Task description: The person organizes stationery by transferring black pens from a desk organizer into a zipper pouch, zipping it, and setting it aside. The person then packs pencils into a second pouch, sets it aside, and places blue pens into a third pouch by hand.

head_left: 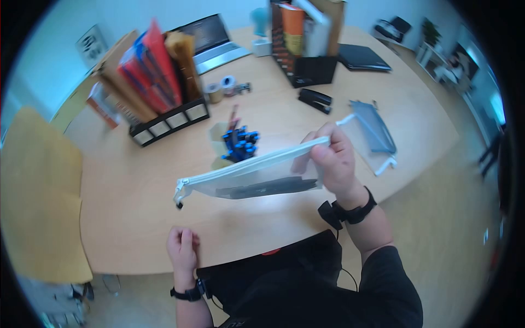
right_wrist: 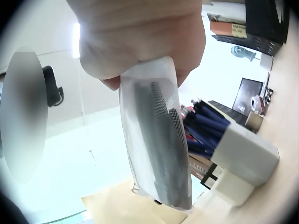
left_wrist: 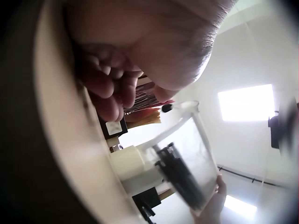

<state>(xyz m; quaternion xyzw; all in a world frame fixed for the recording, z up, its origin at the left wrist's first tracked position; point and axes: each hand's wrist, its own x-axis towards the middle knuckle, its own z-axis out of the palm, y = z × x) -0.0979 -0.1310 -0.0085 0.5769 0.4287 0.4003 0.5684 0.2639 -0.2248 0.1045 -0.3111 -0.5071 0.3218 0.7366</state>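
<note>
Office. Wooden desk (head_left: 142, 208) with file racks (head_left: 164, 117) full of folders, a laptop (head_left: 210, 41), stapler (head_left: 315, 100), tape rolls (head_left: 221, 87), box of blue pens (head_left: 238, 145). More desks and chairs behind, at right.

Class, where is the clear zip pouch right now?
In the head view, the clear zip pouch hangs mid-frame above the table, pinched by the right hand, before the pen box.
</note>
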